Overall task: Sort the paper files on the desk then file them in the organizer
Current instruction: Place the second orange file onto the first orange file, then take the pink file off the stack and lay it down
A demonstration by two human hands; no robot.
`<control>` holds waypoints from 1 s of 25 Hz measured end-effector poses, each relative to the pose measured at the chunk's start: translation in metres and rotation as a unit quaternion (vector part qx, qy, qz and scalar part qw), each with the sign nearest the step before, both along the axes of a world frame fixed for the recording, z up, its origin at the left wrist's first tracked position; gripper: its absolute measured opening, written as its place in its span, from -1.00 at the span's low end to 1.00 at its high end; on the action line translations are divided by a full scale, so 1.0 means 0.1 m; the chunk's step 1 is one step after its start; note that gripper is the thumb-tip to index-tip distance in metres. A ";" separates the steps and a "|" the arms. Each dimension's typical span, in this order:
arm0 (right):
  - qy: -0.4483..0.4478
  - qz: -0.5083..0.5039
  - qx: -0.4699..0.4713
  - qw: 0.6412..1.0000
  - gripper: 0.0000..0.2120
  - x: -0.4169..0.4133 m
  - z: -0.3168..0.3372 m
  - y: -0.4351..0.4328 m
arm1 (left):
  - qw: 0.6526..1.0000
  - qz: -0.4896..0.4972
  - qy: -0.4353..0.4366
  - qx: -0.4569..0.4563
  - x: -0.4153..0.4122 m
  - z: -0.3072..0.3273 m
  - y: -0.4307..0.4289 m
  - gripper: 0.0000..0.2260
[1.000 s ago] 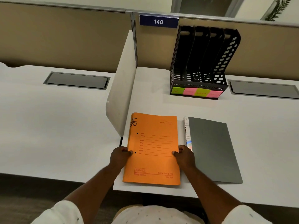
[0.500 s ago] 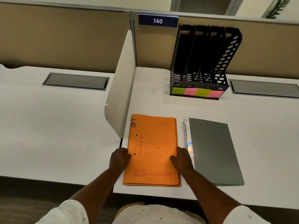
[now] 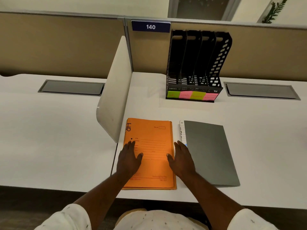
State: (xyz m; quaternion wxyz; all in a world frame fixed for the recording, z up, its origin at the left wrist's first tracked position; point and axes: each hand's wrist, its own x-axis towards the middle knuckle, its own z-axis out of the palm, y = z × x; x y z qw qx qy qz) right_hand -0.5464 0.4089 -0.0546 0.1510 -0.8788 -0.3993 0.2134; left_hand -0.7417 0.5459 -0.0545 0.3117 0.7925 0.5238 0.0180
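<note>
A stack of orange paper files [image 3: 153,135], the top one marked HR, lies on the white desk in front of me. My left hand [image 3: 128,159] rests flat on its left side with straight fingers. My right hand [image 3: 181,158] lies flat along its right edge, thumb on the cover. To the right of the stack lies a grey folder [image 3: 210,153] with a white lined sheet under its left edge. At the back stands a black organizer [image 3: 196,67] with several empty slots and green, pink, yellow and pink labels on its front.
A white divider panel [image 3: 114,98] stands just left of the orange stack. A tan partition with a "140" sign [image 3: 150,27] closes off the back. Grey cable hatches [image 3: 261,90] are set into the desk [image 3: 257,130] on both sides. The desk's front edge runs under my forearms.
Both hands went from gripping the edges of the orange stack with curled fingers to lying flat on it with straight fingers. The stack looks squared up and sits slightly further left.
</note>
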 end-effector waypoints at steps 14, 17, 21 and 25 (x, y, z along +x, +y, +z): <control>-0.039 0.007 -0.013 0.999 -0.20 1.09 0.07 -1.61 | 0.983 -0.142 0.084 0.082 1.22 0.21 -1.46 -0.18; -0.049 0.014 -0.007 0.999 -0.20 1.43 0.10 -2.07 | 0.981 -0.150 0.081 0.089 1.61 0.24 -1.94 -0.19; -0.064 0.006 -0.021 0.998 -0.16 1.87 0.12 -2.67 | 0.981 -0.164 0.065 0.082 2.11 0.25 -2.52 -0.21; -0.072 -0.030 -0.040 0.996 -0.09 2.28 0.16 -3.32 | 0.975 -0.202 0.058 0.077 2.65 0.30 -3.05 -0.23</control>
